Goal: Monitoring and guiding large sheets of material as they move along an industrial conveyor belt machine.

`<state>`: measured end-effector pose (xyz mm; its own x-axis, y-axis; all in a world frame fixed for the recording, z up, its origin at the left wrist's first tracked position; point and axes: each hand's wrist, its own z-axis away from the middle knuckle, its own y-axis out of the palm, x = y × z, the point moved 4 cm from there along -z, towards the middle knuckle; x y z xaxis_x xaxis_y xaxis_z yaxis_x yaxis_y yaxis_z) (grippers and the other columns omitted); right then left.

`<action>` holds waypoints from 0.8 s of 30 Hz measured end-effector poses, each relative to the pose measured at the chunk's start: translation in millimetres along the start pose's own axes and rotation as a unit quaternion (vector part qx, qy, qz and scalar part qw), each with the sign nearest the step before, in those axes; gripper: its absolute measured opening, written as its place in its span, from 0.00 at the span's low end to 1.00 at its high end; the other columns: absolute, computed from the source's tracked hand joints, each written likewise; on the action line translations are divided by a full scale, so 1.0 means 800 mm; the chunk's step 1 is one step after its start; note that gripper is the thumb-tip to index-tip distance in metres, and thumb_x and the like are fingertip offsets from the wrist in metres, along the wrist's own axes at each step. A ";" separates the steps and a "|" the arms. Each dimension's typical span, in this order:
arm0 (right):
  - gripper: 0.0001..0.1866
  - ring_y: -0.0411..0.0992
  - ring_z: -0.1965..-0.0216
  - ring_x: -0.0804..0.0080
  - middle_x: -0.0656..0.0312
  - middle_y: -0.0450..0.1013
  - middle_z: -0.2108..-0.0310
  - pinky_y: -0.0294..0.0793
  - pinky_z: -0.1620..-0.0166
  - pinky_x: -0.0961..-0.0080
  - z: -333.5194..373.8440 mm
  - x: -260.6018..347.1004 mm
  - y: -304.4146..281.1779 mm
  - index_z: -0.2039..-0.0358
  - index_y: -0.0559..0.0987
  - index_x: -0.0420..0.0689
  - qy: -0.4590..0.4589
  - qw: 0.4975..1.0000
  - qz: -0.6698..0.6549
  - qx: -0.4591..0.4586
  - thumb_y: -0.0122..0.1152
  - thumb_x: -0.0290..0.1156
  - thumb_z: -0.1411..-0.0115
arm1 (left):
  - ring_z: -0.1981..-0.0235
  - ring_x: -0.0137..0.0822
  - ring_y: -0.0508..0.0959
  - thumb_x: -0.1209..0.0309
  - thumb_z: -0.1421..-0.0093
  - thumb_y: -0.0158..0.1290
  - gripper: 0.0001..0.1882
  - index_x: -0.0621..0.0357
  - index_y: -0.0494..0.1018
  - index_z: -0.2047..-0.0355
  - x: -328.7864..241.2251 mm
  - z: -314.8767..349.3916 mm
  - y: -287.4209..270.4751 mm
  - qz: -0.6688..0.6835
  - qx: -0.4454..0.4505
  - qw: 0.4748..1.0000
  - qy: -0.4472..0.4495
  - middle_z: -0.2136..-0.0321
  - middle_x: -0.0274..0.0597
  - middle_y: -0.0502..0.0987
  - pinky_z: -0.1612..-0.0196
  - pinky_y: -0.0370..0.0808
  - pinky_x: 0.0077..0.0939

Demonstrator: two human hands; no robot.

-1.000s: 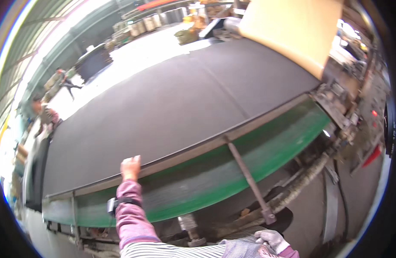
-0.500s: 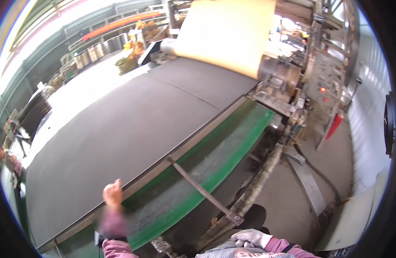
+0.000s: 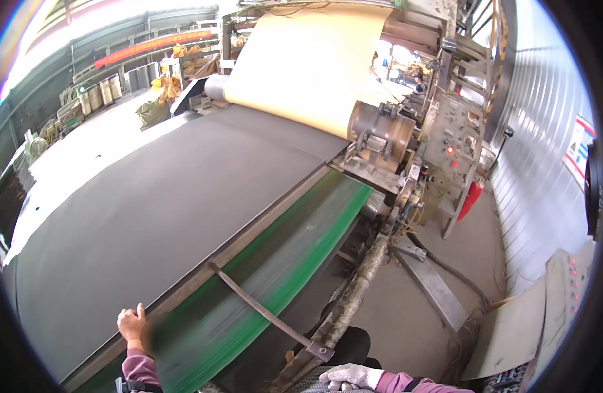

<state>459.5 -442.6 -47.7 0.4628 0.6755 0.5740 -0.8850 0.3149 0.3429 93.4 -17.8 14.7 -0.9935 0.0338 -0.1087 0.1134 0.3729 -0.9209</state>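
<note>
A wide dark grey sheet [image 3: 164, 196] covers the machine bed, bordered on my side by a long metal rail [image 3: 239, 242]. My bare left hand [image 3: 132, 325] is at the sheet's near edge beside this rail, its fingers curled and the thumb raised. What lies under those fingers is hidden. At the bottom of the view, my right hand [image 3: 352, 376] wears a pale glove. It lies flat against my front, fingers loosely stretched, holding nothing visible. Between my hands runs a green-edged belt [image 3: 275, 262], crossed by a metal bar [image 3: 262, 308].
Yellowish sheeting [image 3: 308, 65] slopes down to the dark sheet's far end, beside a metal roller [image 3: 386, 134]. A control panel [image 3: 452, 137] with red lights stands at right. A metal plate [image 3: 432, 288] and a hose [image 3: 462, 281] lie on the floor.
The view has swung right, so the machine sits further left. A crosswise line on the dark sheet is closer to the roller. My left hand has come down toward the sheet edge.
</note>
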 end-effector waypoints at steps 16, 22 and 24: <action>0.12 0.64 0.85 0.86 0.66 0.74 0.79 0.62 0.83 0.89 0.010 0.011 0.005 0.62 0.77 0.41 0.000 1.000 0.008 -0.008 0.52 0.34 0.42 | 0.59 0.47 0.74 0.46 0.43 0.38 0.28 0.57 0.77 0.68 -0.251 -0.053 0.036 0.194 0.262 0.938 0.118 0.64 0.50 0.75 0.55 0.68 0.39; 0.12 0.64 0.85 0.86 0.66 0.74 0.79 0.63 0.83 0.89 -0.018 -0.024 -0.015 0.62 0.76 0.42 -0.035 0.999 0.019 -0.010 0.52 0.34 0.42 | 0.71 0.41 0.77 0.63 0.42 0.43 0.14 0.55 0.72 0.62 -0.059 -0.021 0.029 -0.099 0.043 0.985 0.136 0.74 0.45 0.76 0.67 0.73 0.37; 0.12 0.64 0.85 0.85 0.66 0.74 0.79 0.63 0.83 0.88 -0.015 -0.020 -0.012 0.62 0.76 0.41 -0.031 0.999 0.008 -0.009 0.52 0.34 0.42 | 0.73 0.45 0.77 0.51 0.38 0.34 0.29 0.61 0.75 0.81 0.029 -0.012 0.017 -0.115 0.002 0.992 -0.041 0.79 0.49 0.75 0.68 0.73 0.38</action>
<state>459.5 -448.5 -69.2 0.4511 0.6376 0.6245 -0.8925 0.3176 0.3204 71.7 -3.0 2.9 -0.9890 -0.1278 0.0749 -0.1165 0.3590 -0.9260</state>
